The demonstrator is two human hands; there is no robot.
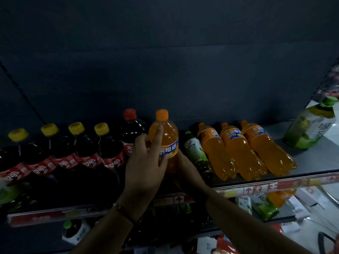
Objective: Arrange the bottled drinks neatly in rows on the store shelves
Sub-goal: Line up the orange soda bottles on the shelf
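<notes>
Placement is the step in hand: my left hand (145,167) wraps the upright orange soda bottle (165,138), standing just beside the red-capped cola (131,131), while my right hand (185,167) steadies it from behind (its grip I cannot tell). Next, I'd stand up the three orange bottles (245,151) lying on the shelf (311,158).

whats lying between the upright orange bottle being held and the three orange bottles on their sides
In the head view, one green-capped tea bottle lies on its side between the upright orange bottle and the three orange bottles lying down, beside the nearest of them.
</notes>
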